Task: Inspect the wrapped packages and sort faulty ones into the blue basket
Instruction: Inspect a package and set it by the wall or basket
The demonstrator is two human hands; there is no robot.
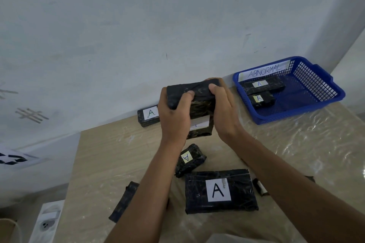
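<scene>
Even, soft daylight, moderately bright. Glare on clear crinkled plastic table cover (pixel 308 144) at 3–4 o'clock. Wide-angle bending toward edges; slight overall softness.

My left hand (pixel 173 116) and right hand (pixel 225 110) hold one package (pixel 197 102) above the table (pixel 98 154); behind it to the left lies another package (pixel 148 117) by the wall (pixel 138 25); the basket (pixel 316 92) sits far right, two packages (pixel 262 85) inside; before me lie the small package (pixel 190 160) and the large package (pixel 220 191).
</scene>
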